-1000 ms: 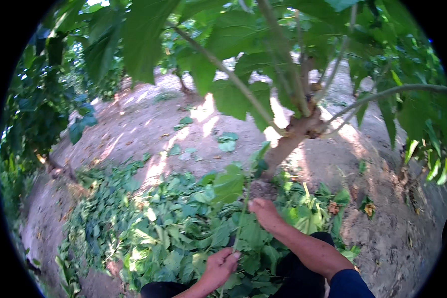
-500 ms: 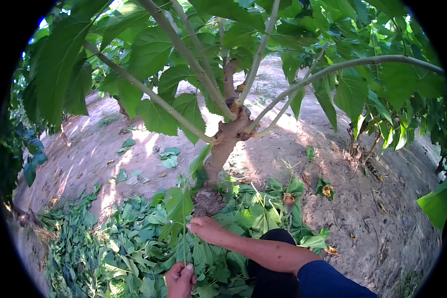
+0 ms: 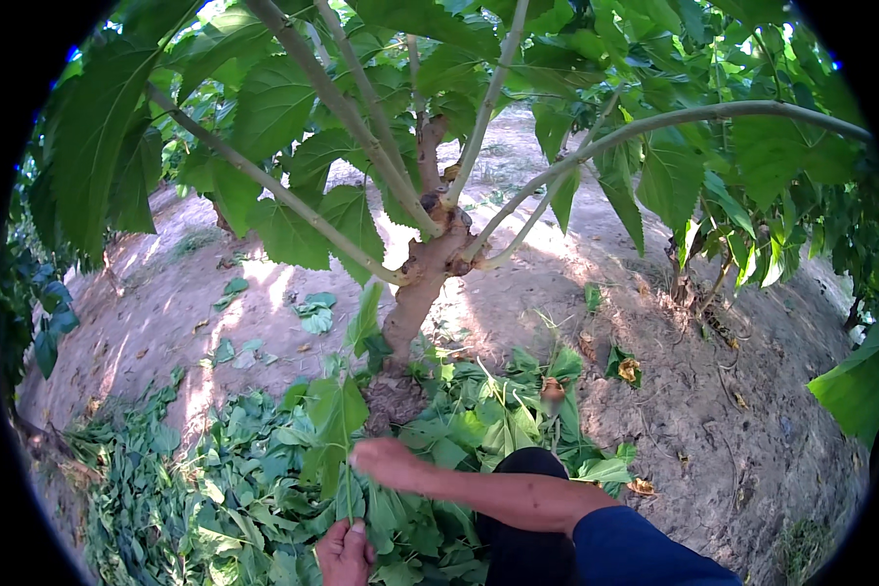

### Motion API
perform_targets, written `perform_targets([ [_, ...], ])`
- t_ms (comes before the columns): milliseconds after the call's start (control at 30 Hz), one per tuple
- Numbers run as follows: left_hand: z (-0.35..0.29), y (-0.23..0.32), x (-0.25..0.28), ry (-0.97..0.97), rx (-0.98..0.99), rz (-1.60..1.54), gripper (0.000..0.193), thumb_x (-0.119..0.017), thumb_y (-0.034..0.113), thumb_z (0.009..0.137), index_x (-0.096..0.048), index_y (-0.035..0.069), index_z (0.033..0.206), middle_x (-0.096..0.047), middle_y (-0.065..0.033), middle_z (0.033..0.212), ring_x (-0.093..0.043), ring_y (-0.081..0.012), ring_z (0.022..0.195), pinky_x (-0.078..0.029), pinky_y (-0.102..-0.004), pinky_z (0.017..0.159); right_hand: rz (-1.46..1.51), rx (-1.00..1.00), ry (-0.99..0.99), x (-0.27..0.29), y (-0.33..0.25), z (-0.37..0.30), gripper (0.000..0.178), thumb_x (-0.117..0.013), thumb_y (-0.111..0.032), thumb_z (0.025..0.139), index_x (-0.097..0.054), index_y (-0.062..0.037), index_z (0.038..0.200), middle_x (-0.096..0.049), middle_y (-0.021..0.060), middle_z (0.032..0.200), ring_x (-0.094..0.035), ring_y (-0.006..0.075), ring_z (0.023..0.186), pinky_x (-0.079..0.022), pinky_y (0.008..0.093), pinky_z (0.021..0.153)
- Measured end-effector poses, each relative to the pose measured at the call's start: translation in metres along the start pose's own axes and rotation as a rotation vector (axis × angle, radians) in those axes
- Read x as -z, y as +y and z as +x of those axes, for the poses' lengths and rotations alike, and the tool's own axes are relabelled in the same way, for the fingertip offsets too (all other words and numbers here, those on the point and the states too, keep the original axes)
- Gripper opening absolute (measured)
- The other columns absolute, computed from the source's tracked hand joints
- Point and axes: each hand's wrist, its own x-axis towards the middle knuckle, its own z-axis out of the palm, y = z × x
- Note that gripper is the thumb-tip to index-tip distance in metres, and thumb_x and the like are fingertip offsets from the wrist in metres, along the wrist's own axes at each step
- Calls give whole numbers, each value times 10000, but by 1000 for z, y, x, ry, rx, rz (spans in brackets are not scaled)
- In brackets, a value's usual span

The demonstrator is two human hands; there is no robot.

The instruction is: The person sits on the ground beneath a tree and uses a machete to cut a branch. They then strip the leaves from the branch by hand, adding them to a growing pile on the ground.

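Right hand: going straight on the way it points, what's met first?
Likely the thin green stem, just left of the right hand; depth is unclear, so they may already touch.

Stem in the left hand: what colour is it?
The stem is light green, showing best in the head view.

A knobbly brown trunk [image 3: 418,298] forks into pale branches [image 3: 703,112] over sun-dappled soil [image 3: 645,420], where at least 2 dry brown leaves [image 3: 629,370] lie; another leafy plant [image 3: 677,278] stands right.

Dappled daylight, bright patches on shady soil [image 3: 654,420], black fisheye vignette
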Motion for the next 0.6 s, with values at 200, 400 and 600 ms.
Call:
perform_targets([
  [200, 17, -12, 8, 58, -37, -66, 220, -561, 232, 968, -595, 43, 860, -456, 3, 495, -392, -84, 370, -292, -232, 347, 47, -49, -110, 0, 4, 9, 356, -602, -330, 881, -614, 2, 754, -594, 184, 672, -578, 334, 601, -454, 476, 623],
  [400, 7, -12, 8, -34, -32, -198, 224, -533, 220, 977, -595, 15, 910, -488, -41, 492, -380, -117, 329, -308, -250, 339, 684, -346, -97, 17, 19, 16, 277, -605, -303, 961, -639, -38, 1034, -570, -4, 731, -473, 52, 526, -346, 224, 458],
  [600, -1, -6, 7, -167, 7, -371, 231, -498, 208, 993, -567, -9, 959, -486, -63, 484, -369, -137, 314, -330, -292, 340, 767, -328, -3, 23, 10, 19, 293, -611, -319, 969, -627, -61, 1109, -565, -31, 806, -457, 24, 544, -291, 188, 437],
])
